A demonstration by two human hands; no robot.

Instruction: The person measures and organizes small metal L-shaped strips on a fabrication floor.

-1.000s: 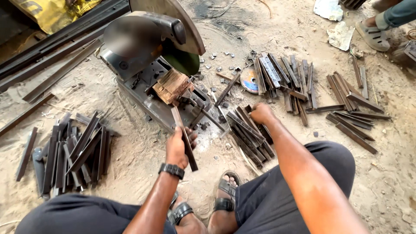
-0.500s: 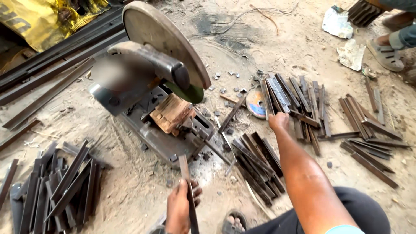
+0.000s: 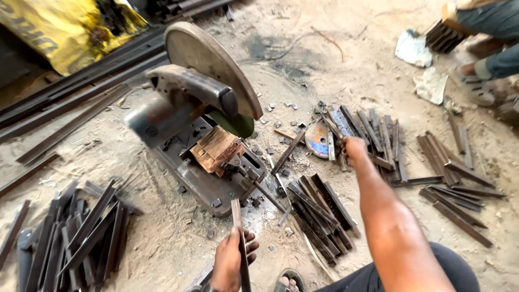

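Note:
My left hand (image 3: 231, 258) grips a long flat steel bar (image 3: 238, 232) that points up toward the base of a chop saw (image 3: 200, 116). The saw's round blade guard is raised, and a wooden block (image 3: 215, 148) sits in its vise. My right hand (image 3: 354, 148) reaches out over a row of short cut steel pieces (image 3: 373, 135) to the right of the saw, fingers closed on or against one of them; what it holds is unclear. A worn cutting disc (image 3: 316, 140) lies just left of that hand.
Piles of dark cut steel strips lie at the lower left (image 3: 70, 238), in the middle (image 3: 316, 213) and at the right (image 3: 454, 178). Long bars (image 3: 70, 103) lie at the upper left beside a yellow sack (image 3: 65, 30). Another person's sandalled foot (image 3: 476, 81) is at the top right.
My right hand has moved from the middle pile outward to the row of pieces by the disc. My left hand has drawn the bar back toward me. The view has tilted upward.

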